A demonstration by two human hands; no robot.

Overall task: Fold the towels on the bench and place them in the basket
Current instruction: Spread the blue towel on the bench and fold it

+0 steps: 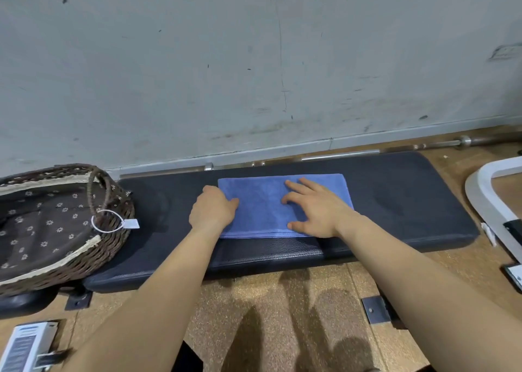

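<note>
A blue towel (261, 216) lies folded into a neat rectangle on the middle of the black bench (395, 196), its long edges running along the pad. The person leans over it with both bare arms stretched out.

The left hand (213, 209) is at the towel's left edge. It is curled, the thumb lying on top of the cloth and the fingers tucked out of sight at the edge, so it appears to be gripping that edge. The right hand (316, 210) rests flat on the right half of the towel, with its fingers (299, 186) spread and straight, pressing the cloth down and holding nothing.

The basket (93, 258) sits at the left end of the bench, well apart from the towel. It is dark wicker with a brown flowered liner (42, 224). A white tag (131, 223) hangs on a ring from its handle (99, 185). I can see no towel in the part of it that shows.

Behind the bench a barbell (339, 155) lies on the floor along the foot of the scuffed grey wall (254, 60). A white frame (480, 190) stands just off the right end of the bench.
</note>
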